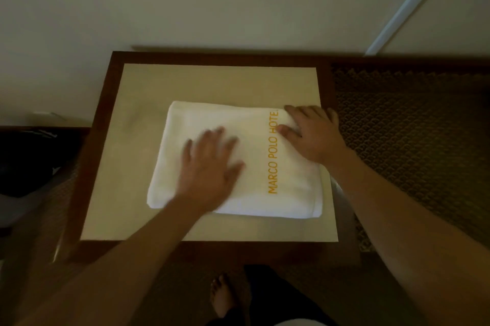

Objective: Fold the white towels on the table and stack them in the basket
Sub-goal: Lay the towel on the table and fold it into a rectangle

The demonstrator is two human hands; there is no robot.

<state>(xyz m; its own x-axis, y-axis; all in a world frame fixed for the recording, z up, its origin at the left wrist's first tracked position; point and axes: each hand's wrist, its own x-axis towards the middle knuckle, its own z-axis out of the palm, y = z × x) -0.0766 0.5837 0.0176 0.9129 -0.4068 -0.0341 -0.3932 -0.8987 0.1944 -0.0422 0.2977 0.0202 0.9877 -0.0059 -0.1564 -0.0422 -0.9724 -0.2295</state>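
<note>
A white towel with orange "MARCO POLO HOTEL" lettering lies folded into a thick rectangle on the table. My left hand lies flat on the towel's middle, fingers spread and blurred. My right hand rests on the towel's far right corner, fingers straight and pressing down beside the lettering. No basket is in view.
The table has a pale top inside a dark wooden frame and stands against a light wall. Patterned brown carpet lies to the right. A dark object sits low at the left. A bare foot shows below the table's near edge.
</note>
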